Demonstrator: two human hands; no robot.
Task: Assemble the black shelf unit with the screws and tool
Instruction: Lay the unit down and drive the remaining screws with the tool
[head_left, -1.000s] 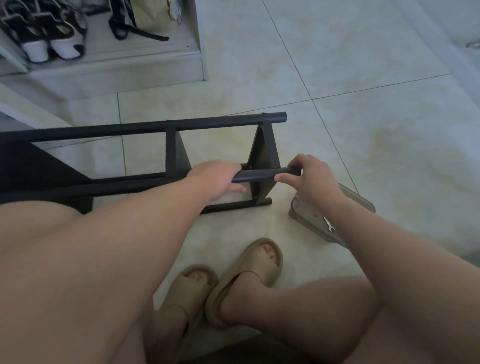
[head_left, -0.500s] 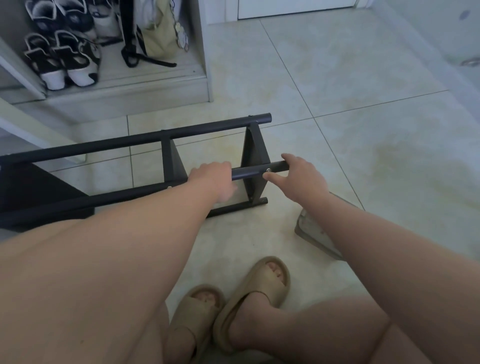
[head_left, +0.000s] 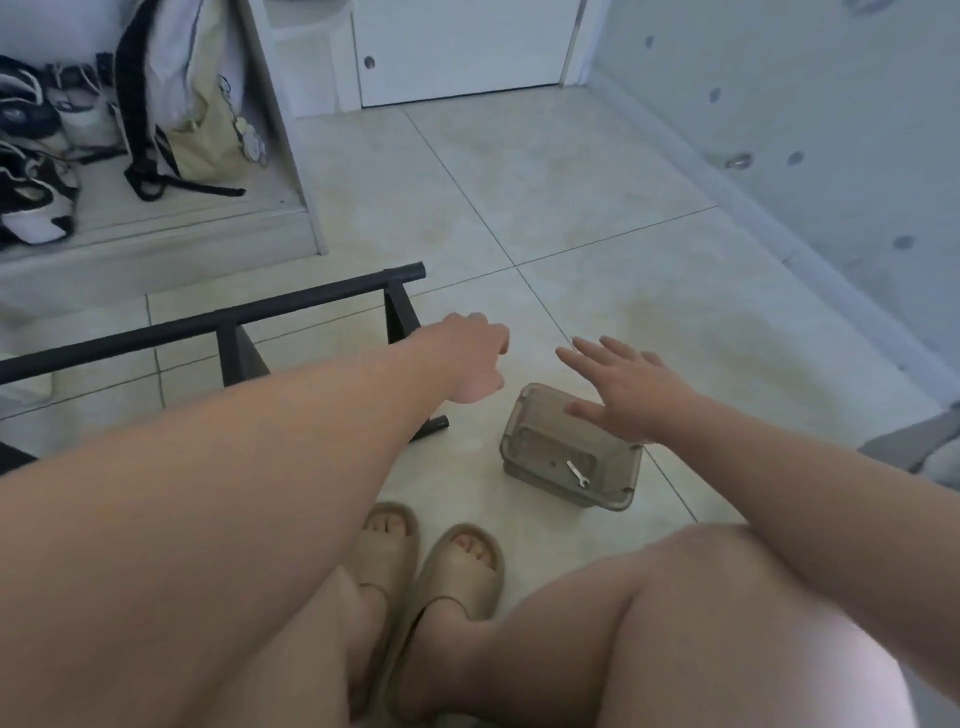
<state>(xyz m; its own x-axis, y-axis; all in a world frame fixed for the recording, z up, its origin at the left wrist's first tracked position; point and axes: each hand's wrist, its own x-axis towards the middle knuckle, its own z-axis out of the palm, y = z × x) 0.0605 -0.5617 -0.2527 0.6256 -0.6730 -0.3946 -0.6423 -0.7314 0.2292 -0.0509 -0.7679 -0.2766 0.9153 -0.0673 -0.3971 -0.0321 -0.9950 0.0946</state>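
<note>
Beige tile floor (head_left: 597, 208) w/ dark grout lines. Pair of tan slide sandals (head_left: 457, 587) at bottom centre, side by side, toes showing. Top left: white cabinet (head_left: 156, 244) w/ a low open ledge; black & white sneakers (head_left: 31, 208) on it at far left, cream bag (head_left: 208, 140) w/ black strap (head_left: 135, 130) next to them, strap end trailing over the ledge. White door (head_left: 457, 47) at back. Pale wall (head_left: 805, 104) on the right w/ dark dots & a small metal loop (head_left: 738, 161). Grey obj (head_left: 914, 441) at right edge, can't tell what.
</note>
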